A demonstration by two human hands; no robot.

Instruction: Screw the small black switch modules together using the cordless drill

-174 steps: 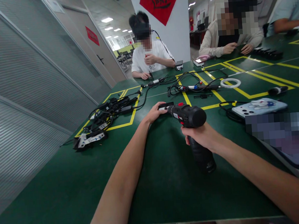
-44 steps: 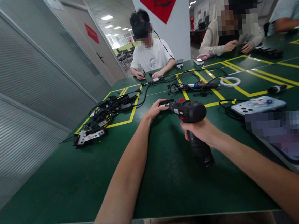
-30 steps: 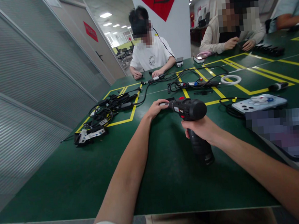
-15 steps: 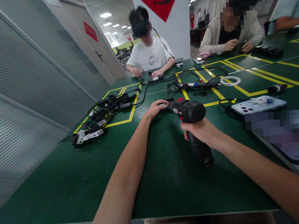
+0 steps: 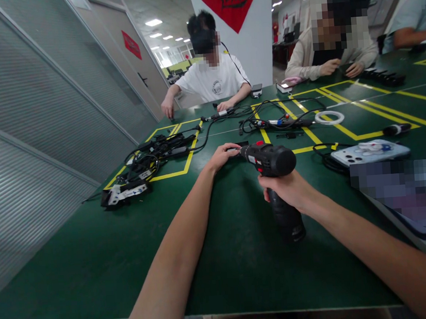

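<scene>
In the head view, my right hand (image 5: pixel 281 186) is wrapped round the grip of a black cordless drill (image 5: pixel 271 159) with red buttons. The drill's chuck and bit point left and away from me, toward the fingertips of my left hand (image 5: pixel 224 155). My left hand rests low over the table with its fingers pressed together near the bit tip. Behind those fingers shows a flat dark piece (image 5: pixel 241 143). What the left fingers hold is mostly hidden, and I cannot see exactly what the bit touches.
A heap of black cables (image 5: pixel 158 156) and a black-and-white strip part (image 5: pixel 125 194) lie left. Further back are a corded tool (image 5: pixel 283 122) and a white ring (image 5: pixel 329 118). A phone (image 5: pixel 371 152) lies right. Two co-workers sit across the green table (image 5: pixel 220 266).
Across the table, the co-worker in the white shirt has moved one hand outward to the left side of the picture. My hands and the drill stay nearly in place.
</scene>
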